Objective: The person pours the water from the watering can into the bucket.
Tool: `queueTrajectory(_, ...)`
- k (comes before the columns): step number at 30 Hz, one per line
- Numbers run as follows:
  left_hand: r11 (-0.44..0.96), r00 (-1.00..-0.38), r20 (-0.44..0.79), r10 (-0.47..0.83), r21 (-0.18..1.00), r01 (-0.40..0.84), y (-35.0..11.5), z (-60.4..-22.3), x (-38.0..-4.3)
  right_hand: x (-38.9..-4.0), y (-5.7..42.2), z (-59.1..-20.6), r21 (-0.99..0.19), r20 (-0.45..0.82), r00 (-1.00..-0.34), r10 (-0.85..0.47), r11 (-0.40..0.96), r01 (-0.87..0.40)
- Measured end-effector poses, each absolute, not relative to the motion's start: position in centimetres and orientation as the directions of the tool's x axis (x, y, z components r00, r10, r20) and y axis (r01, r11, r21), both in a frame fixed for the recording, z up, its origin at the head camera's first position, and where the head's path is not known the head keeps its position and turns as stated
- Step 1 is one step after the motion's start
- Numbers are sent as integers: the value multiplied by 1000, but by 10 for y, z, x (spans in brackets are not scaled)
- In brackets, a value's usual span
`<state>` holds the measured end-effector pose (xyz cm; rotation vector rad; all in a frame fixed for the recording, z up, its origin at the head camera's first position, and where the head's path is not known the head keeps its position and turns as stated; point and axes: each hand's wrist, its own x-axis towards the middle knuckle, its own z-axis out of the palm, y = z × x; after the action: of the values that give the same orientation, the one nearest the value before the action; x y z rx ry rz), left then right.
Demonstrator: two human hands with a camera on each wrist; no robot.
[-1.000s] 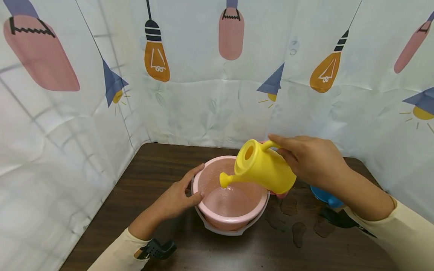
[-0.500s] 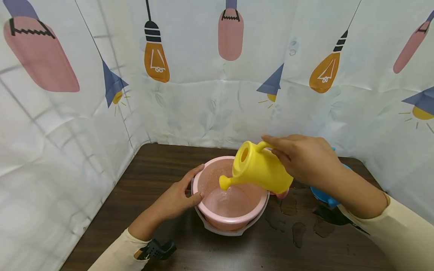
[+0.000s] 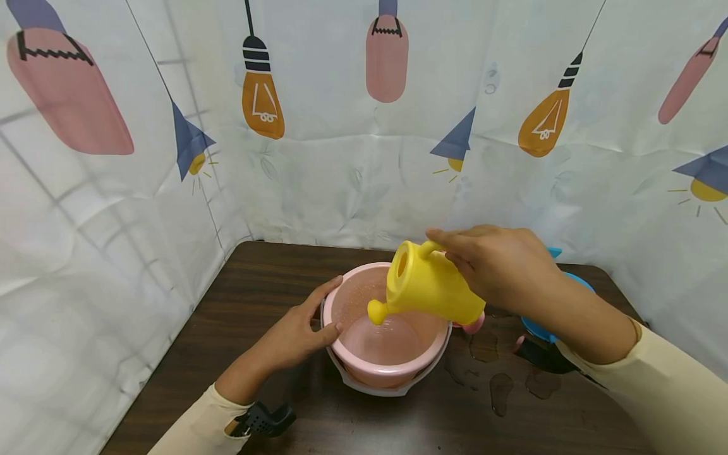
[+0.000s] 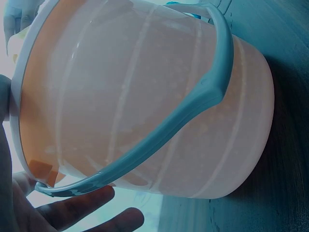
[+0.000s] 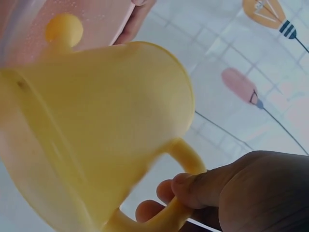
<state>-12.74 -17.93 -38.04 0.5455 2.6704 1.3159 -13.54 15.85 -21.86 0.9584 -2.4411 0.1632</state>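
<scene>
A pink bucket (image 3: 392, 344) stands upright on the table, droplets on its inner wall. My left hand (image 3: 296, 325) rests at the left of its rim, thumb and forefinger tips on the edge. In the left wrist view, spread fingers lie beside the bucket's wall (image 4: 145, 96) and its hanging handle (image 4: 159, 140). My right hand (image 3: 495, 265) grips a yellow watering can (image 3: 432, 284) by its handle (image 5: 186, 159). The can tilts over the bucket, its round spout head (image 3: 376, 312) pointing down inside the rim. Faint light streaks show below the spout.
Behind my right forearm lies a blue object (image 3: 537, 328), partly hidden. A small pink piece (image 3: 474, 325) shows between bucket and can. Puddles (image 3: 501, 392) wet the dark wooden table (image 3: 273, 278) on the right. A patterned curtain (image 3: 341, 177) closes off the back and sides.
My right hand has moved left and the watering can has shifted left and slightly down over the bucket. More of the blue object shows behind the forearm. The left hand and bucket have stayed put.
</scene>
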Motion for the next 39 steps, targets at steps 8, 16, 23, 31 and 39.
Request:
queueTrajectory(8, 564, -930, 50, 365, 783, 263, -179, -380, -127, -136, 153, -215, 107, 452, -620, -642, 728, -677)
queueTrajectory(16, 573, -932, 44, 360, 778, 258, -179, -380, -127, -136, 143, -212, 142, 371, -652, -661, 734, -664)
queueTrajectory(23, 572, -933, 38, 357, 781, 250, -180, -380, -127, -136, 137, -212, 172, 352, -653, -671, 732, -659)
queueTrajectory(31, 567, -932, 41, 360, 783, 254, -180, -380, -127, -136, 132, -213, 207, 357, -622, -697, 708, -675)
queueTrajectory(39, 560, -927, 56, 371, 783, 272, -181, -381, -128, -135, 128, -212, 234, 345, -621, -704, 705, -670)
